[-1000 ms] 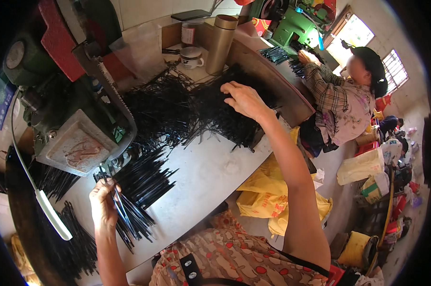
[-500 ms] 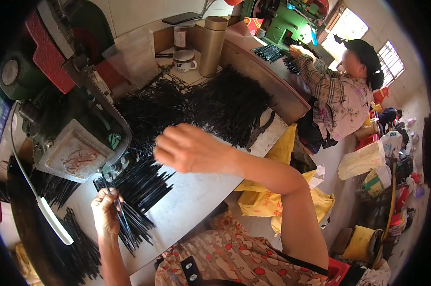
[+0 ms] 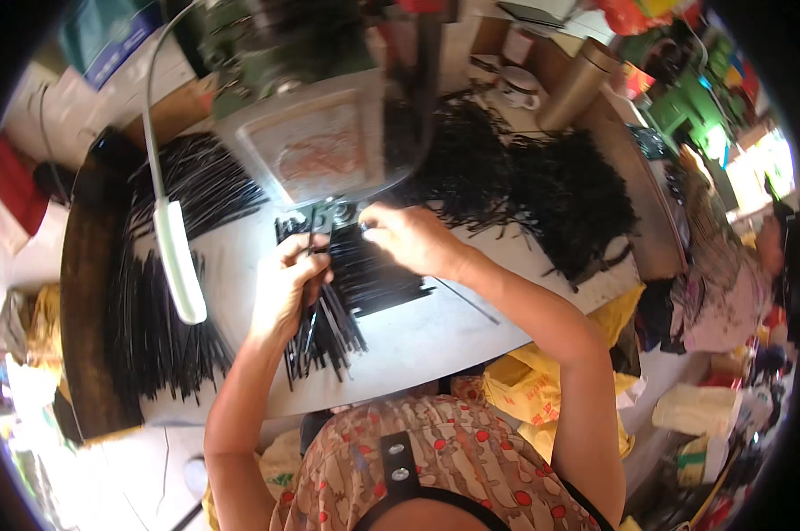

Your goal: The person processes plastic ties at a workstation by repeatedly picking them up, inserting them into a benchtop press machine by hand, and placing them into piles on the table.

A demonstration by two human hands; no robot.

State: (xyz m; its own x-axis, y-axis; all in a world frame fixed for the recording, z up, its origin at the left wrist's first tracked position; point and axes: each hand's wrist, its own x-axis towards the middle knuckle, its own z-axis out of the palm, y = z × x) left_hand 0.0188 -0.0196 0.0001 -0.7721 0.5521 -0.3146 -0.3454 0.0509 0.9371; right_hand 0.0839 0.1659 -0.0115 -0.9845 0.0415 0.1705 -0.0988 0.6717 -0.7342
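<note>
My left hand [image 3: 287, 279] is closed in a pinch on a thin black strip, just below the working end of a green machine [image 3: 310, 146]. Beside and below those fingers, a fan of black strips [image 3: 329, 341] spreads over the pale tabletop. My right hand [image 3: 413, 241] is at the machine's right, fingers curled, over a row of black strips [image 3: 378, 279] laid side by side. Whatever its fingertips may hold is too blurred to make out. One lone strip [image 3: 467, 301] slants across the table below the right wrist.
Tangled black strips [image 3: 577, 199] heap at the back right, near a mug [image 3: 517, 88] and a gold flask [image 3: 580, 84]. More strips [image 3: 165, 327] lie left, under a white lamp [image 3: 180, 261]. Yellow bags [image 3: 528, 389] hang right. A co-worker [image 3: 719, 274] sits at far right.
The view has swung left, so the machine now stands nearer the middle. My right hand has come from above the strips to the machine's working end. The left hand keeps its pinch.
</note>
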